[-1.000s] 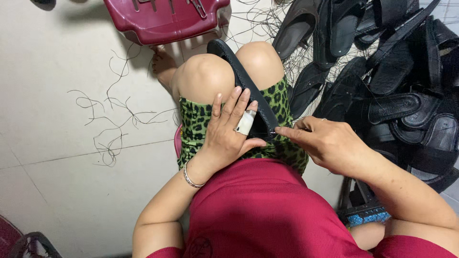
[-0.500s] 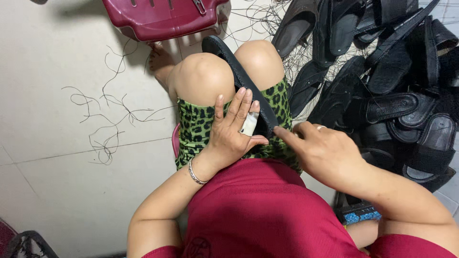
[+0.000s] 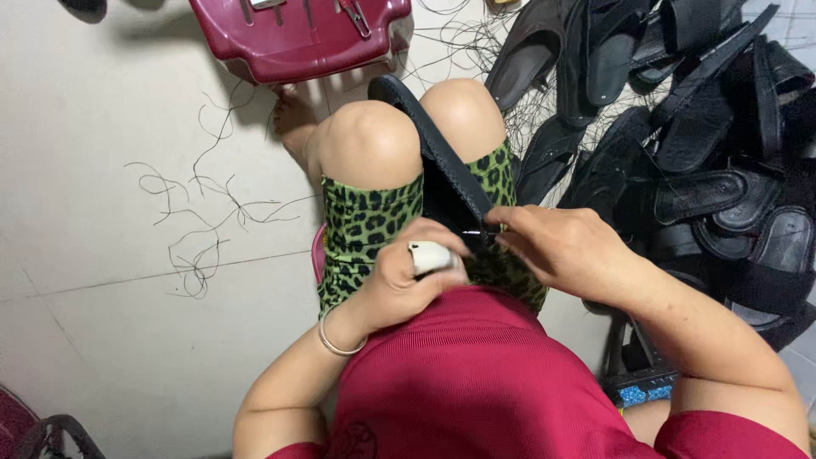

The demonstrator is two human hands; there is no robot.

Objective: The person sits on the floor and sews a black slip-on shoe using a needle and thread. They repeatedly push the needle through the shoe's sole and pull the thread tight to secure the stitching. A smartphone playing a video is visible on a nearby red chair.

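Note:
A black sandal lies lengthwise between my knees, resting on my green leopard-print shorts. My left hand is curled against the sandal's near end, with a small white object tucked in its fingers. My right hand pinches a thin needle-like tool at the sandal's near edge. Both hands meet just above my red shirt. A thin bracelet circles my left wrist.
A heap of black sandals fills the floor to the right. A dark red plastic stool stands at the top. Loose black threads lie scattered on the pale floor at the left. A small blue-patterned item sits by my right arm.
My left hand, flat with fingers spread over the sandal before, has curled shut around the white object. My right hand has moved in to the sandal's edge. The view shifted slightly.

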